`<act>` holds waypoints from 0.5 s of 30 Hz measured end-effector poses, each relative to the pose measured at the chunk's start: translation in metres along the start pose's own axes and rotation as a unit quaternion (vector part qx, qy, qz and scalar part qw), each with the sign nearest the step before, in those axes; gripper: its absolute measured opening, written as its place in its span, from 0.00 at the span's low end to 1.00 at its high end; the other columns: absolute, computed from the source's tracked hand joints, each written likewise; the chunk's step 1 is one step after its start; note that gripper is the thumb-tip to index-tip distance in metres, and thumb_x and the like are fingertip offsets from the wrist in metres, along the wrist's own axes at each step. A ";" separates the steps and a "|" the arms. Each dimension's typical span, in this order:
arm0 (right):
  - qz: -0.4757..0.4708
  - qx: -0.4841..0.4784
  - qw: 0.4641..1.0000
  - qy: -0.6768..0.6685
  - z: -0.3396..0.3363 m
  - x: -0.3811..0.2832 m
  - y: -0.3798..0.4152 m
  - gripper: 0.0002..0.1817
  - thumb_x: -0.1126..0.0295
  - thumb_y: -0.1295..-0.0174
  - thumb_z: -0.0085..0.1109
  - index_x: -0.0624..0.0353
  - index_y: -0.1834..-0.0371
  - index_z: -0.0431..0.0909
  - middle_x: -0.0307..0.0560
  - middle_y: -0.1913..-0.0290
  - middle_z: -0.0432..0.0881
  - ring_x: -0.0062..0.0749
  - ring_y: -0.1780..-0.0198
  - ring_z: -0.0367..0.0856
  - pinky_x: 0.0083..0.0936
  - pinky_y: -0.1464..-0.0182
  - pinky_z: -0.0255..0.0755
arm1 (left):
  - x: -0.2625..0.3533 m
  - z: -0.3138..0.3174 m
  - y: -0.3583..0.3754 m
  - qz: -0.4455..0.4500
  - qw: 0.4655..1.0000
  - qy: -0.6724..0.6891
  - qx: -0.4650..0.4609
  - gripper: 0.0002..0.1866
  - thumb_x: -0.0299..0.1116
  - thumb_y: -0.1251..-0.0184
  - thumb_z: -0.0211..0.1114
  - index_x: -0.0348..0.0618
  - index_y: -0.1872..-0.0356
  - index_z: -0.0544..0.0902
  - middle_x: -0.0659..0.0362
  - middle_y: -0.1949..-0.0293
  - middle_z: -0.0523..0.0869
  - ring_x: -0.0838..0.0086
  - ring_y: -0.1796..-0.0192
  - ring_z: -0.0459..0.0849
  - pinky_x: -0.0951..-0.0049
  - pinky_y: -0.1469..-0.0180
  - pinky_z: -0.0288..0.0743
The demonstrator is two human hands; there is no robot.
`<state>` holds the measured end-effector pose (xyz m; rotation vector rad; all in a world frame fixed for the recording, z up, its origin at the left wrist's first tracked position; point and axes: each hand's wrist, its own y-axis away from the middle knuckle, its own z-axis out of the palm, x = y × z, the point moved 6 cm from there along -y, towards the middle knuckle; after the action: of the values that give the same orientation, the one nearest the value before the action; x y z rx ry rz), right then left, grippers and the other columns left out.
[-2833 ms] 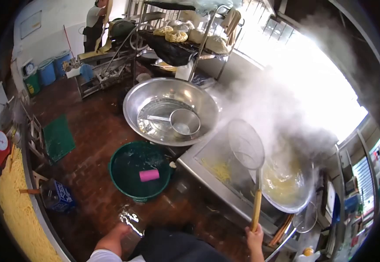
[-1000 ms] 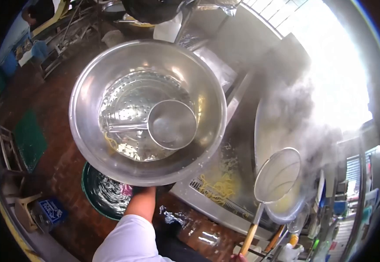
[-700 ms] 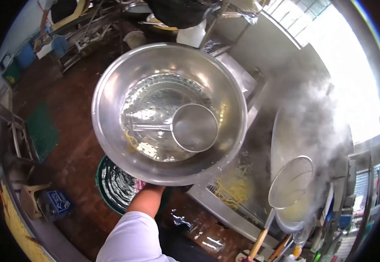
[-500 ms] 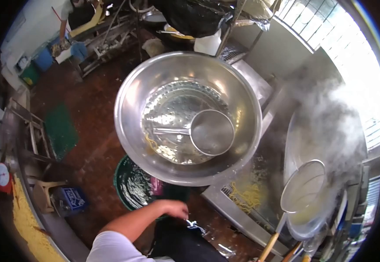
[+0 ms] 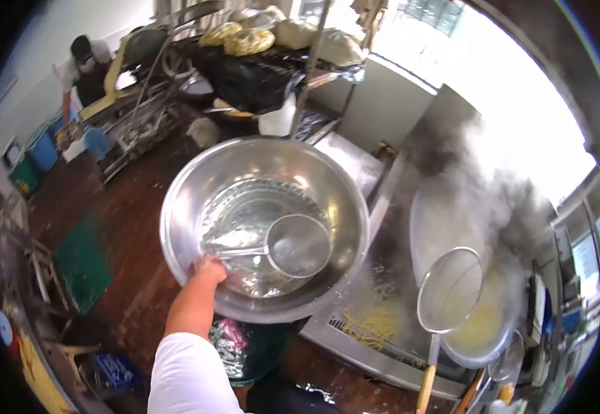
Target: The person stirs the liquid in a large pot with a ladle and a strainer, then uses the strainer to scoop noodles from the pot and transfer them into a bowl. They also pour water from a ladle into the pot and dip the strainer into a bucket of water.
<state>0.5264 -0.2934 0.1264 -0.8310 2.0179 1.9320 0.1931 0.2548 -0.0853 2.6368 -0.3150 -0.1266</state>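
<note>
Steel bowl (image 5: pixel 327 186) rim now under left hand (image 5: pixel 207 268)

No readable text, label, brand, number or sign on anything in view.

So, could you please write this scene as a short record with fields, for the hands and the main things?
left hand: on the near rim of the steel basin
right hand: out of view
basin contents: shallow water, a ladle
skimmer: wire mesh, wooden handle, held over the steaming wok
steel counter: loose yellow noodles
under basin: green tub
background: another person at a machine
</note>
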 end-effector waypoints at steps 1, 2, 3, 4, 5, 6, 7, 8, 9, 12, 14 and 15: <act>0.005 -0.030 0.999 0.016 -0.017 0.003 -0.018 0.13 0.56 0.41 0.59 0.54 0.71 0.80 0.33 0.84 0.74 0.21 0.86 0.67 0.16 0.86 0.61 | 0.006 0.011 -0.011 -0.022 0.999 0.020 -0.017 0.21 0.42 0.40 0.54 0.47 0.47 0.79 0.57 0.43 0.78 0.61 0.40 0.75 0.60 0.41 0.70; 0.009 -0.049 0.999 0.020 -0.026 0.006 -0.030 0.13 0.56 0.41 0.59 0.54 0.71 0.80 0.33 0.84 0.74 0.21 0.86 0.67 0.16 0.86 0.61 | 0.008 0.028 -0.028 -0.044 0.998 0.042 -0.033 0.21 0.41 0.41 0.55 0.47 0.47 0.80 0.56 0.44 0.78 0.62 0.41 0.76 0.62 0.41 0.71; 0.012 -0.059 0.998 0.020 -0.031 0.007 -0.035 0.13 0.56 0.41 0.59 0.54 0.71 0.80 0.33 0.84 0.74 0.21 0.86 0.68 0.16 0.86 0.61 | 0.014 0.043 -0.048 -0.029 0.998 0.039 -0.028 0.21 0.41 0.41 0.55 0.47 0.47 0.80 0.56 0.44 0.78 0.62 0.41 0.76 0.62 0.41 0.71; 0.015 -0.061 0.998 0.018 -0.035 0.010 -0.038 0.13 0.56 0.41 0.59 0.54 0.71 0.80 0.33 0.84 0.74 0.21 0.86 0.68 0.16 0.86 0.61 | 0.014 0.068 -0.067 -0.013 0.999 0.022 -0.047 0.20 0.39 0.43 0.57 0.46 0.49 0.81 0.55 0.44 0.79 0.62 0.42 0.77 0.63 0.42 0.72; 0.017 -0.066 0.997 0.020 -0.036 0.012 -0.042 0.13 0.56 0.40 0.59 0.54 0.71 0.80 0.33 0.84 0.74 0.21 0.86 0.68 0.16 0.86 0.61 | 0.017 0.070 -0.068 -0.002 0.998 0.006 -0.064 0.20 0.38 0.44 0.58 0.45 0.51 0.82 0.54 0.45 0.79 0.62 0.44 0.79 0.64 0.43 0.73; 0.019 -0.070 0.997 0.025 -0.041 0.015 -0.047 0.13 0.56 0.40 0.59 0.54 0.71 0.80 0.33 0.84 0.74 0.21 0.86 0.68 0.16 0.86 0.61 | 0.019 0.071 -0.068 -0.002 0.998 0.004 -0.061 0.20 0.38 0.44 0.58 0.45 0.51 0.82 0.54 0.45 0.79 0.62 0.44 0.79 0.64 0.43 0.73; 0.021 -0.077 0.996 0.027 -0.042 0.017 -0.049 0.13 0.56 0.40 0.59 0.54 0.71 0.80 0.33 0.84 0.74 0.21 0.86 0.68 0.16 0.86 0.61 | 0.032 0.063 -0.048 0.043 0.994 -0.017 -0.096 0.19 0.37 0.47 0.59 0.44 0.53 0.82 0.53 0.46 0.80 0.61 0.45 0.79 0.63 0.44 0.73; 0.023 -0.080 0.996 0.030 -0.040 0.017 -0.052 0.13 0.56 0.40 0.59 0.55 0.71 0.80 0.34 0.84 0.74 0.21 0.86 0.68 0.16 0.86 0.61 | 0.045 0.057 -0.030 0.085 0.987 -0.037 -0.133 0.19 0.37 0.49 0.60 0.43 0.55 0.83 0.52 0.47 0.80 0.61 0.46 0.80 0.62 0.45 0.73; 0.019 -0.087 0.996 0.032 -0.040 0.018 -0.051 0.13 0.56 0.40 0.59 0.55 0.71 0.80 0.34 0.84 0.74 0.21 0.85 0.68 0.16 0.86 0.61 | 0.054 0.058 -0.025 0.114 0.982 -0.041 -0.147 0.19 0.38 0.50 0.61 0.42 0.56 0.84 0.51 0.48 0.81 0.61 0.46 0.80 0.62 0.45 0.73; 0.023 -0.100 0.993 0.053 -0.041 0.016 -0.051 0.13 0.56 0.40 0.59 0.55 0.71 0.80 0.34 0.84 0.75 0.21 0.85 0.68 0.16 0.86 0.61 | 0.075 0.072 -0.017 0.121 0.975 0.040 -0.183 0.23 0.42 0.54 0.65 0.41 0.57 0.84 0.49 0.50 0.81 0.60 0.48 0.81 0.62 0.46 0.74; 0.023 -0.111 0.991 0.066 -0.042 0.013 -0.052 0.13 0.56 0.40 0.59 0.55 0.71 0.80 0.34 0.83 0.75 0.21 0.85 0.69 0.16 0.86 0.61 | 0.093 0.065 -0.003 0.194 0.964 0.020 -0.180 0.25 0.48 0.51 0.64 0.39 0.56 0.83 0.47 0.49 0.81 0.58 0.47 0.80 0.61 0.45 0.73; 0.023 -0.118 0.990 0.073 -0.042 0.012 -0.052 0.13 0.56 0.40 0.59 0.55 0.71 0.80 0.34 0.83 0.75 0.21 0.85 0.69 0.16 0.86 0.61 | 0.100 0.056 0.010 0.191 0.963 0.021 -0.187 0.28 0.53 0.48 0.62 0.39 0.55 0.82 0.47 0.49 0.80 0.57 0.46 0.79 0.61 0.43 0.71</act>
<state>0.5532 -0.3359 0.0809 -1.0157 1.9270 2.2273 0.2803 0.1966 -0.1334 2.1582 -0.7043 0.0007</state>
